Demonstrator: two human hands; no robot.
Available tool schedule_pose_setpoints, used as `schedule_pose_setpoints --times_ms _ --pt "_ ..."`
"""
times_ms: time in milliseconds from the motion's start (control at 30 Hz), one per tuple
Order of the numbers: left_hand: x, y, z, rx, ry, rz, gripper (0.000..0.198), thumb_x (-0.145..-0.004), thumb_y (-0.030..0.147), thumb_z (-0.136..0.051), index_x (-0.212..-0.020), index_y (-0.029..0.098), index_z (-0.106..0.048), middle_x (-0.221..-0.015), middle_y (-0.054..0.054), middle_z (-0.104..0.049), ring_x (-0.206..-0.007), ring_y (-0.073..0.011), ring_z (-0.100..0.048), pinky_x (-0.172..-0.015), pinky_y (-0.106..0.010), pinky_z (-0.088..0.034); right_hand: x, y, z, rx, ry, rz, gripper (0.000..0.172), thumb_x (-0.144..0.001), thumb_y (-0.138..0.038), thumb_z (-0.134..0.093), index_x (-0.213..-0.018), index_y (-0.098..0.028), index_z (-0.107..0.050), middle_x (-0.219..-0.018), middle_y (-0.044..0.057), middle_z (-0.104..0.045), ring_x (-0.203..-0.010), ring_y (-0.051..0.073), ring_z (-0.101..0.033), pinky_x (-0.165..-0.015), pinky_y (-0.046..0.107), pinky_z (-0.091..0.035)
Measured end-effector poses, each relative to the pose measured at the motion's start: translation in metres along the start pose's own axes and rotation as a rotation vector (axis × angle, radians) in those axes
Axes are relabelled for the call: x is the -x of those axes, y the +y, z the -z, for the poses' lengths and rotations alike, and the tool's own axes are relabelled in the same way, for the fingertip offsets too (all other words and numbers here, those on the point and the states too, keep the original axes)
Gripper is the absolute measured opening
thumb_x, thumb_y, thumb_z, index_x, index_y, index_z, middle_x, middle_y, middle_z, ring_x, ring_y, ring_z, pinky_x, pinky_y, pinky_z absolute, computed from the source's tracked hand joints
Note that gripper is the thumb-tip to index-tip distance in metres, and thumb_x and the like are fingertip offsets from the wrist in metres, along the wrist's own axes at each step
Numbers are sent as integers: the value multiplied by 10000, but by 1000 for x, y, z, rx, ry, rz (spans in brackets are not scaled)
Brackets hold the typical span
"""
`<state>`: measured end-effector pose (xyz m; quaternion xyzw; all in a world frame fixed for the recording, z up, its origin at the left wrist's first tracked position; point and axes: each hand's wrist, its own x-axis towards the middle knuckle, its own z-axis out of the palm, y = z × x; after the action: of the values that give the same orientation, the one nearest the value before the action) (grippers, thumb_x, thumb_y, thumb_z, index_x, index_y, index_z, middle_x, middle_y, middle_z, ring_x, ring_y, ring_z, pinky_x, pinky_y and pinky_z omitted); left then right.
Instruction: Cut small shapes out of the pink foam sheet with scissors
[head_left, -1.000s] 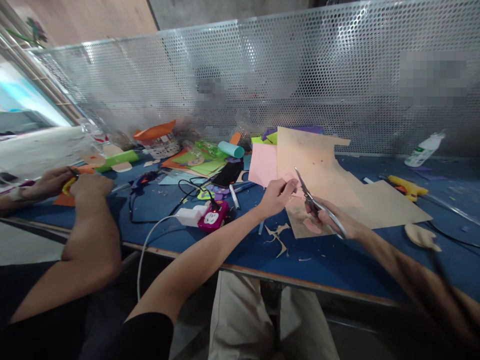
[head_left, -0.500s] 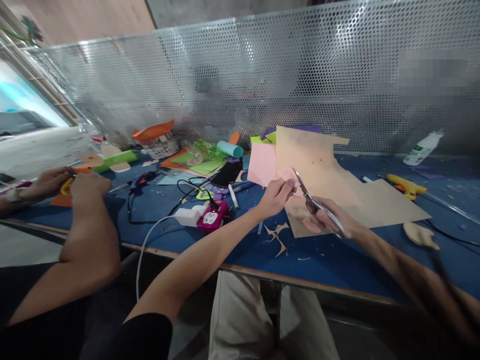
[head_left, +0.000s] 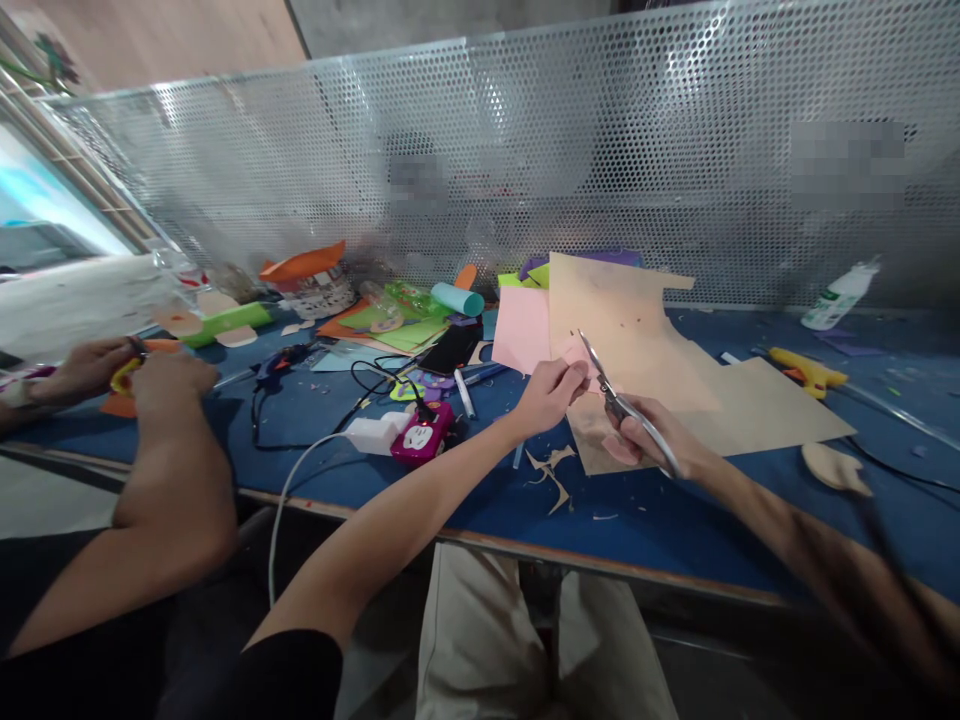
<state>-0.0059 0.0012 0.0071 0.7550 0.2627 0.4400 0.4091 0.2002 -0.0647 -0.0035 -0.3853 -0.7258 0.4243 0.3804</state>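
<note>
My left hand (head_left: pixel 551 395) pinches a small piece of pink paper (head_left: pixel 576 352) above the table. Metal scissors (head_left: pixel 616 400) are gripped in my right hand (head_left: pixel 651 432), their blades pointing up and away at the edge of the pink piece. Large tan paper sheets (head_left: pixel 622 320) lie under and behind both hands, with a pink sheet (head_left: pixel 521 328) beside them on the left. A small pink cutout (head_left: pixel 622 450) lies beneath my right hand. Curled tan paper scraps (head_left: pixel 553 470) are on the blue table (head_left: pixel 480 505) in front of my left hand.
A magenta power adapter (head_left: pixel 422 436) with cables sits left of my forearm, near a black phone (head_left: pixel 454 348). To the right are a yellow glue gun (head_left: pixel 808 372) and a white bottle (head_left: pixel 838 298). A co-worker's hands (head_left: pixel 169 375) hold yellow-handled scissors at far left. A perforated metal panel (head_left: pixel 300 170) stands behind.
The scissors have shifted slightly against the pink piece, and their blades look a little more apart. My left hand keeps its pinch. The whole view has moved slightly.
</note>
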Motion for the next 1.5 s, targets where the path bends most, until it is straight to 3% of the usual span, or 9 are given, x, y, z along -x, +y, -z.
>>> schedule_pose_setpoints --times_ms 233,400,533,667,967,1133,1500 --pt "0 3 0 11 -87 -2 613 -1066 631 -461 -626 205 -445 -523 23 -465 -540 -103 -420 -588 -292 -334 -3 -1 -2 -76 -2 -6 581 -717 -818 -580 -832 -253 -500 -620 -54 -429 -433 106 -406 -391 257 -340" --pt "1 4 1 50 -113 32 600 -1054 634 -488 -631 208 -470 -497 28 -438 -525 -111 -409 -567 -292 -334 -1 6 -3 -149 -36 -22 514 -790 -756 -573 -807 -254 -466 -556 -75 -395 -394 102 -398 -401 249 -317" --pt "0 2 2 63 -135 54 617 -1048 669 -482 -654 195 -518 -503 28 -450 -516 -105 -414 -547 -281 -333 -1 8 -1 -46 42 -3 528 -779 -756 -585 -751 -244 -460 -543 -66 -411 -395 110 -431 -393 241 -321" --pt "-2 -4 5 63 -161 44 628 -1031 729 -495 -795 165 -637 -537 28 -511 -519 -108 -464 -552 -269 -368 -3 10 4 21 79 -17 538 -772 -759 -587 -757 -228 -509 -542 -60 -438 -397 109 -434 -384 241 -337" --pt "-5 -5 6 56 8 0 674 -1045 745 -460 -660 194 -509 -538 10 -525 -517 -98 -484 -549 -258 -379 -3 6 11 195 103 63 558 -793 -761 -544 -735 -207 -538 -587 -39 -449 -502 112 -394 -453 242 -309" --pt "-3 -6 1 45 -9 3 677 -1061 725 -446 -653 190 -521 -546 3 -536 -534 -105 -497 -559 -259 -388 -3 7 9 107 27 75 587 -783 -793 -524 -844 -209 -540 -650 -36 -448 -558 127 -402 -489 254 -354" --pt "1 -8 -3 -15 -56 -6 648 -1119 591 -392 -642 178 -541 -576 -9 -577 -598 -116 -545 -628 -257 -423 -2 13 7 102 6 84 554 -833 -764 -482 -918 -222 -562 -772 0 -492 -599 144 -458 -523 272 -418"
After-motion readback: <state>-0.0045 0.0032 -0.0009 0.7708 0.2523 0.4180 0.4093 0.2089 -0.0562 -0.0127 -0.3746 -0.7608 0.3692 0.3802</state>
